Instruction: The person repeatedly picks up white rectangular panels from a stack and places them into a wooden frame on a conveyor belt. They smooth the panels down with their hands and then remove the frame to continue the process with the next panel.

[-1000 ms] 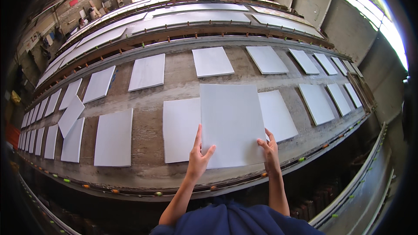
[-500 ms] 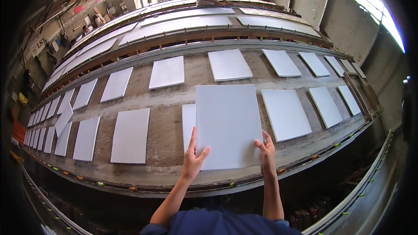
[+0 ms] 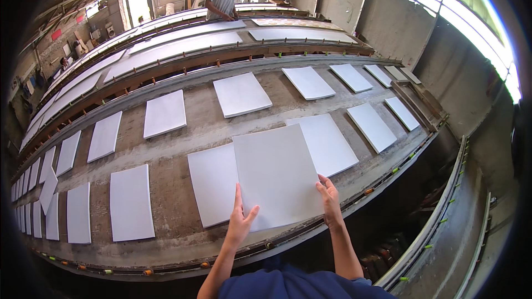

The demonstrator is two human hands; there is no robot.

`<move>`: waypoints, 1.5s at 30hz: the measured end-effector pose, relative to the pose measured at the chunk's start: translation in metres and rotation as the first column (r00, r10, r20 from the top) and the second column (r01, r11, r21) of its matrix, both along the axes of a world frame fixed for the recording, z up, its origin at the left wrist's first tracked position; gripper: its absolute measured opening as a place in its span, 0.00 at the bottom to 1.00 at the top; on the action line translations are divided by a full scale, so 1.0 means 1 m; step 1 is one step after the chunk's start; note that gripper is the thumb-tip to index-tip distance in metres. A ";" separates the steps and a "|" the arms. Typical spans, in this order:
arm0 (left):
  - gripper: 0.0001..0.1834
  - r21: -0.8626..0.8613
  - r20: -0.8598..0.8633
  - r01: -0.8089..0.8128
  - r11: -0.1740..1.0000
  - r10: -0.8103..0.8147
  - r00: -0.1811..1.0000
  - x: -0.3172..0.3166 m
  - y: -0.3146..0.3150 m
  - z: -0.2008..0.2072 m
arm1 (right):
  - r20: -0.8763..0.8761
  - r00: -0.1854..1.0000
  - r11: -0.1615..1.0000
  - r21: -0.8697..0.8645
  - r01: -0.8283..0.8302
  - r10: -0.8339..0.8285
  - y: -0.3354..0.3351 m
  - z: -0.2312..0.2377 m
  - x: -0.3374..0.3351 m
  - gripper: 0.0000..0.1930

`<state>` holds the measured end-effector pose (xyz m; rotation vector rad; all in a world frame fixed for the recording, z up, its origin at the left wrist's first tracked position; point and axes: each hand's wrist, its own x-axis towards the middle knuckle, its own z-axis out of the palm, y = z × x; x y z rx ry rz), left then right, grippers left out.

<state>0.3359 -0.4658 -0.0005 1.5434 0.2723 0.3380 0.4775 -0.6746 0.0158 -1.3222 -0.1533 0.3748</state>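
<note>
A white rectangular sheet (image 3: pixel 277 180) is held up in front of me, tilted, over the near side of a long worktable. My left hand (image 3: pixel 239 222) grips its lower left edge, fingers along the side and thumb toward the front. On the right edge, my right hand (image 3: pixel 329 202) holds it with the thumb in front and the fingers partly hidden behind. Behind the sheet, a white stack (image 3: pixel 210 188) lies partly covered on the left, and another white stack (image 3: pixel 332 144) shows on the right.
The long brown-grey table (image 3: pixel 172 188) carries two rows of white stacks, one with a piece lying askew (image 3: pixel 49 189). A rail with coloured clips runs along its near edge. A wooden frame (image 3: pixel 413 105) rests at the right end. Another person (image 3: pixel 221 0) stands beyond, by further tables.
My view has swung to the right, so the table now slants across the picture. The sheet, still in both hands, has tilted and uncovers more of the stack behind its left side.
</note>
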 end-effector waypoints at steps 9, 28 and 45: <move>0.44 -0.096 -0.033 0.026 0.995 -0.029 0.999 0.019 -0.020 0.013 | 0.001 1.000 1.000 -0.019 0.022 -0.022 -0.020 0.006 0.022 0.22; 0.38 0.226 -0.119 0.078 0.971 -0.052 0.992 0.247 -0.262 0.024 | 0.078 0.980 0.982 0.063 0.178 -0.183 -0.289 0.004 0.238 0.19; 0.38 -0.060 -0.113 0.108 0.992 -0.114 0.987 0.307 -0.300 0.013 | 0.348 0.933 0.921 -0.329 0.211 -0.089 -0.328 0.033 0.306 0.19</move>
